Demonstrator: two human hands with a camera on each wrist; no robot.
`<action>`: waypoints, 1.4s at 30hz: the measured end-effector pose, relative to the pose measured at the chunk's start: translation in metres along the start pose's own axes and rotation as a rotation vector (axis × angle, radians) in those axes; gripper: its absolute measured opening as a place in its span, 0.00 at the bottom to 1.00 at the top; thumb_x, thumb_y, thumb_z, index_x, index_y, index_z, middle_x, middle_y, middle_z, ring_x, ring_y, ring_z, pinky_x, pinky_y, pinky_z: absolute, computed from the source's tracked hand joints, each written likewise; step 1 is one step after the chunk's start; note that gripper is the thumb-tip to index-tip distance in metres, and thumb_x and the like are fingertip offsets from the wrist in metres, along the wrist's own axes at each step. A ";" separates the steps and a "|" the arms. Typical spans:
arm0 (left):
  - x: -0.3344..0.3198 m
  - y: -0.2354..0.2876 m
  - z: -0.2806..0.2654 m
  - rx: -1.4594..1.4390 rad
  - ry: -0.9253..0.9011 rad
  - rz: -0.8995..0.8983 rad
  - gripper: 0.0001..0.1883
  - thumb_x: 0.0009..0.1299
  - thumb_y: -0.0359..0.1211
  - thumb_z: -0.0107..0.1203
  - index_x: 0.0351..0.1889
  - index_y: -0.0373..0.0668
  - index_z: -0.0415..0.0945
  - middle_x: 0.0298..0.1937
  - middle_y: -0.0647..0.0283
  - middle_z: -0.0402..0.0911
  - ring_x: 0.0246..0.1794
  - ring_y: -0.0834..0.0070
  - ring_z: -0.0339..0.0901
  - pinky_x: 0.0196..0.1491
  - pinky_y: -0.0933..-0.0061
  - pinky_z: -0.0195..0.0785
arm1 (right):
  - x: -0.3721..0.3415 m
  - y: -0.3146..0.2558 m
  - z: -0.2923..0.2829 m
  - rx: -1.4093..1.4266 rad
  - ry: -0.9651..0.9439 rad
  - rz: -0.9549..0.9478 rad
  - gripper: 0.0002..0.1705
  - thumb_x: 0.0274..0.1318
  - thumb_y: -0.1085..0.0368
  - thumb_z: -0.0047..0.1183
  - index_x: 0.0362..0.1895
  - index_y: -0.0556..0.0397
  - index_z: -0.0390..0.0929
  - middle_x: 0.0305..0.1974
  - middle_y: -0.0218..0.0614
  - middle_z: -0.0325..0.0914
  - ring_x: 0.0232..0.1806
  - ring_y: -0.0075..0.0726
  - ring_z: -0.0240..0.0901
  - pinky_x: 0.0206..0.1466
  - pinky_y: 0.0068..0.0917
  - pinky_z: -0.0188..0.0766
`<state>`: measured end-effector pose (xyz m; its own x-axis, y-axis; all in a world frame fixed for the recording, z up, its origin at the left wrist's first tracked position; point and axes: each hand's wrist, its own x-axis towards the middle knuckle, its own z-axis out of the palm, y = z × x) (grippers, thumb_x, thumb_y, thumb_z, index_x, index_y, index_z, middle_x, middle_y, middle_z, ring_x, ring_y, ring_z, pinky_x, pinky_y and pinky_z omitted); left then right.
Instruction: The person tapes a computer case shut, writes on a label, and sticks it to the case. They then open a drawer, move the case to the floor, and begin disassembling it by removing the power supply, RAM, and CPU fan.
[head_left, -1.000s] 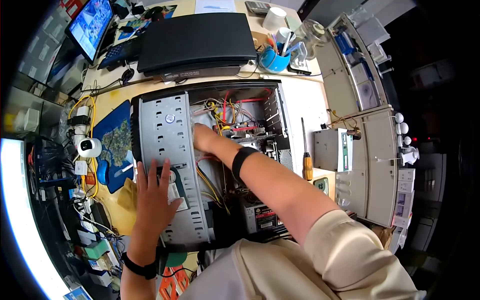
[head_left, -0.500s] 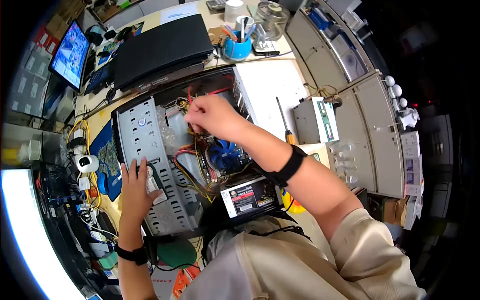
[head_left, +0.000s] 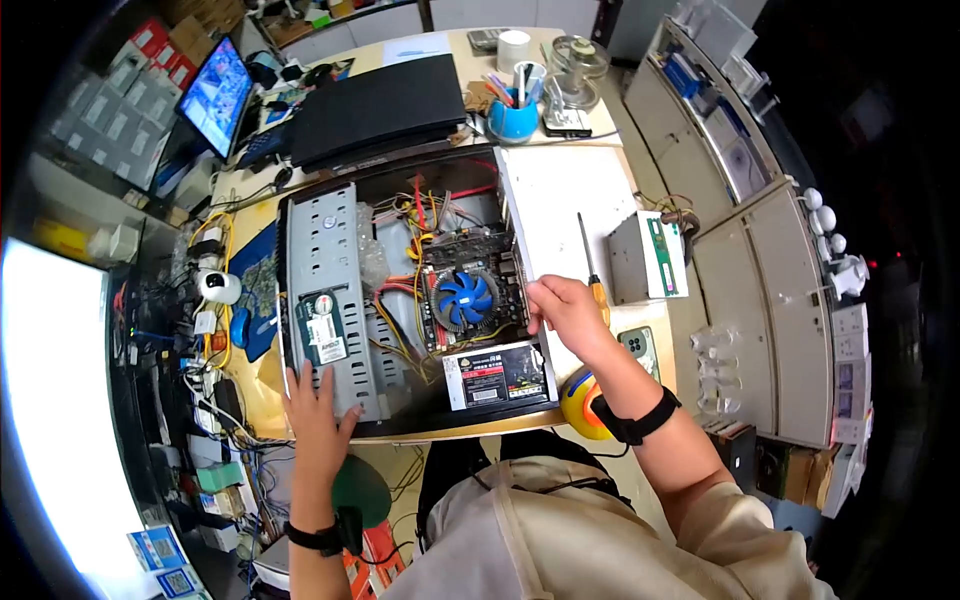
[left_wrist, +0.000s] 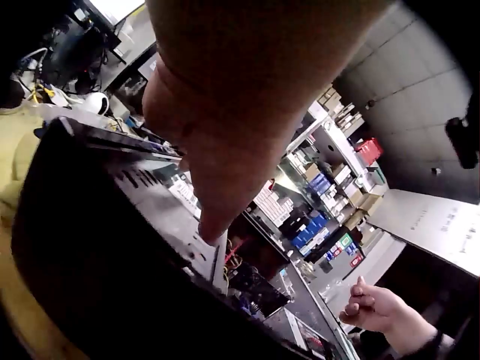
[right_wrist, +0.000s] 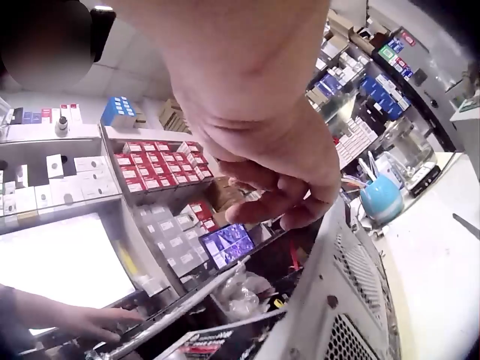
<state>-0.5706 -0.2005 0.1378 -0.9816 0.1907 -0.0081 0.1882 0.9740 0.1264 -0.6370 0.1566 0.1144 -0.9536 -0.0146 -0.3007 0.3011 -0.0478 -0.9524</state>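
An opened computer case [head_left: 325, 240] lies on its side on the table. My left hand [head_left: 318, 415] rests with spread fingers on the near left part of its metal drive-bay panel, just below a dark green piece with white labels [head_left: 322, 335]. My right hand [head_left: 568, 312] is at the case's right edge, fingers loosely curled, with nothing visible in them in the right wrist view. Inside the case sit a blue fan [head_left: 466, 298] on the motherboard, a labelled power supply [head_left: 495, 378], coloured cables [head_left: 400, 290] and clear bubble wrap [head_left: 371, 258].
Right of the case lie a screwdriver [head_left: 597, 285], a metal box with a green memory stick on it [head_left: 650, 258] and a phone [head_left: 637, 345]. A yellow round object [head_left: 582, 405] is by the near edge. Behind stand a black flat box [head_left: 380, 110] and a blue pen cup [head_left: 513, 122].
My right hand has come up out of the case and moved right and nearer to its right edge. My left hand stays on the metal panel, now lower down. The head view has shifted.
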 end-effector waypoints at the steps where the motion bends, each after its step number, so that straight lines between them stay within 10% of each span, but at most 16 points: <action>1: -0.012 0.000 0.002 -0.006 -0.002 -0.031 0.34 0.57 0.38 0.61 0.62 0.42 0.61 0.67 0.47 0.53 0.68 0.42 0.43 0.65 0.41 0.37 | -0.002 0.004 -0.002 -0.004 -0.007 0.006 0.18 0.60 0.60 0.47 0.20 0.56 0.70 0.15 0.26 0.67 0.16 0.20 0.68 0.19 0.17 0.60; 11: -0.049 -0.018 0.025 0.054 0.019 -0.020 0.36 0.58 0.42 0.60 0.63 0.40 0.60 0.66 0.46 0.54 0.69 0.42 0.43 0.63 0.39 0.39 | -0.051 0.018 -0.001 -0.414 0.193 -0.141 0.19 0.55 0.58 0.53 0.17 0.58 0.73 0.14 0.37 0.70 0.15 0.34 0.67 0.23 0.29 0.64; 13: -0.049 -0.020 0.031 0.089 0.026 -0.006 0.36 0.57 0.43 0.60 0.63 0.41 0.60 0.66 0.46 0.55 0.69 0.42 0.44 0.62 0.37 0.41 | -0.060 0.022 0.003 -0.523 0.213 -0.329 0.07 0.52 0.66 0.53 0.35 0.56 0.74 0.27 0.40 0.77 0.31 0.45 0.73 0.36 0.35 0.67; 18: -0.058 -0.035 0.012 0.013 0.012 0.090 0.37 0.56 0.40 0.62 0.62 0.41 0.60 0.65 0.47 0.56 0.67 0.43 0.47 0.62 0.42 0.45 | -0.074 0.027 0.043 -0.703 0.186 -0.461 0.23 0.48 0.68 0.56 0.51 0.56 0.69 0.47 0.48 0.72 0.50 0.54 0.66 0.54 0.38 0.64; 34: -0.116 -0.105 0.001 -0.352 -0.018 0.103 0.40 0.57 0.32 0.61 0.66 0.38 0.52 0.68 0.44 0.50 0.66 0.46 0.52 0.65 0.57 0.51 | -0.108 0.034 0.174 -1.211 -0.081 -0.529 0.34 0.35 0.50 0.66 0.47 0.53 0.71 0.42 0.43 0.71 0.46 0.52 0.66 0.49 0.42 0.64; 42: -0.099 -0.109 0.008 -0.330 0.059 0.143 0.33 0.56 0.32 0.59 0.61 0.39 0.62 0.64 0.49 0.59 0.63 0.50 0.57 0.62 0.56 0.54 | -0.113 0.067 0.180 -1.416 0.068 -0.534 0.17 0.40 0.60 0.60 0.38 0.46 0.74 0.33 0.32 0.73 0.42 0.39 0.71 0.52 0.38 0.60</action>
<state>-0.4940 -0.3250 0.1169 -0.9481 0.3053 0.0887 0.3125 0.8442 0.4354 -0.5091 -0.0250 0.0931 -0.9580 -0.2599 0.1211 -0.2798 0.9399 -0.1960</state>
